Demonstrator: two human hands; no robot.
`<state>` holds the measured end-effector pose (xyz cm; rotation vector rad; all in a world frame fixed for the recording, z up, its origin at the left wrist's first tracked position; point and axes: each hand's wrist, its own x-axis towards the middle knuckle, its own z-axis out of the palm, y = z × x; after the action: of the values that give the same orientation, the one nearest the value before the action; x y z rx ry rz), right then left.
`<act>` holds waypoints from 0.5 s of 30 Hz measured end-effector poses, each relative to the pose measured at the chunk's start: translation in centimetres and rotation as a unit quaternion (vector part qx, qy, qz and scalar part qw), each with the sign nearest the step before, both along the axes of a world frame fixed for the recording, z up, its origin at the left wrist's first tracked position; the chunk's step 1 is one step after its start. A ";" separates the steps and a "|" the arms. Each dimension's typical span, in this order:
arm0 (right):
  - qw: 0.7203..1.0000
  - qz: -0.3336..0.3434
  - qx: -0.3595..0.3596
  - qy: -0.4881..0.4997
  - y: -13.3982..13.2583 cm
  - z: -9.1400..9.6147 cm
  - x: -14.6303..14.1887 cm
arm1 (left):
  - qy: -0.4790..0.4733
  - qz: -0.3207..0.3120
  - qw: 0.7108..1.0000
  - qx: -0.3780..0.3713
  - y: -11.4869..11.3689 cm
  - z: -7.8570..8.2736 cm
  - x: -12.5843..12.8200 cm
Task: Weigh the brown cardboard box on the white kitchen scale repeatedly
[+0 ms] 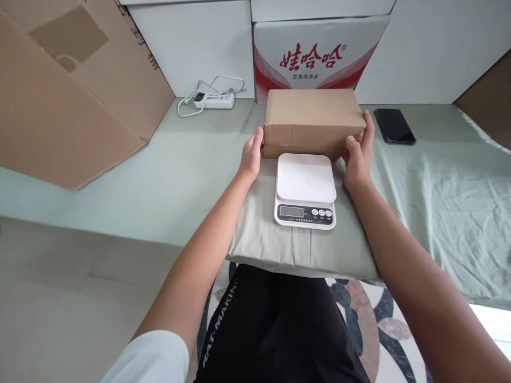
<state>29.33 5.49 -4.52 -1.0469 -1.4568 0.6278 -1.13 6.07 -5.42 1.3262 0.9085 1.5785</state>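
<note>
Brown and taped shut, a cardboard box (313, 119) is gripped at both ends by a person seated in front of a surface covered with a green sheet (179, 170). Both bare arms reach forward and slightly inward, elbows low and wrists nearly straight. The left hand (251, 157) presses flat against the box's left end, thumb on the near side. The right hand (359, 154) clasps the right near corner, its fingers (369, 127) running up the end and the thumb on the front face. The fingers of each hand are only lightly curled, and the box is clamped between the two palms.

The box lies level with its long axis running left to right across the view, one long side facing the person. It sits just behind a white kitchen scale (305, 178), its lower near edge meeting the far edge of the weighing plate. Whether it rests on the sheet or is held just clear of it cannot be told.

The scale stands on a folded green pad (259, 239) between the forearms, with its display and buttons turned toward the person. Directly behind the box, a white carton (315, 58) printed in red leans against the wall. A black phone (394, 126) lies flat just right of the right hand, and a white power strip (214, 99) with a coiled cord rests well to the left. A large flattened cardboard sheet (59, 106) leans at far left. Black shorts (279, 330) and a patterned rug (371, 314) fill the foreground.
</note>
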 end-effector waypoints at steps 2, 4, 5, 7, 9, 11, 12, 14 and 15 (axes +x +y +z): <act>1.000 0.003 -0.015 0.018 0.1 0.2 -0.2 | -0.002 -0.010 1.000 -0.010 -0.3 0.2 0.0; 0.999 0.003 -0.025 0.026 0.0 0.4 -0.3 | -0.007 -0.014 1.000 -0.015 -0.5 0.3 -0.1; 0.999 0.001 -0.034 0.033 -0.1 0.5 -0.3 | -0.011 -0.015 1.000 -0.019 -0.5 0.4 -0.2; 0.997 -0.003 -0.056 0.049 -0.4 0.5 -0.1 | -0.022 -0.013 0.999 -0.027 -0.6 0.5 -0.4; 0.996 -0.005 -0.071 0.055 -0.5 0.2 0.2 | -0.028 -0.011 0.999 -0.034 -0.6 0.5 -0.5; 0.996 -0.001 -0.071 0.057 -0.2 -0.4 0.6 | -0.024 -0.015 0.999 -0.038 -0.7 0.5 -0.5; 0.996 0.001 -0.065 0.058 0.1 -0.8 0.7 | -0.019 -0.020 0.999 -0.038 -0.8 0.5 -0.5; 0.998 0.007 -0.041 0.055 0.9 -1.5 0.9 | -0.010 -0.028 0.999 -0.032 -1.0 0.6 -0.3; 0.999 0.002 -0.019 0.041 1.2 -1.8 0.9 | -0.005 -0.029 0.999 -0.026 -1.1 0.6 -0.2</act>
<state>30.25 6.70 -6.28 -1.0373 -1.3804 0.6960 -1.37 4.93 -4.78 1.2952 0.8928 1.5062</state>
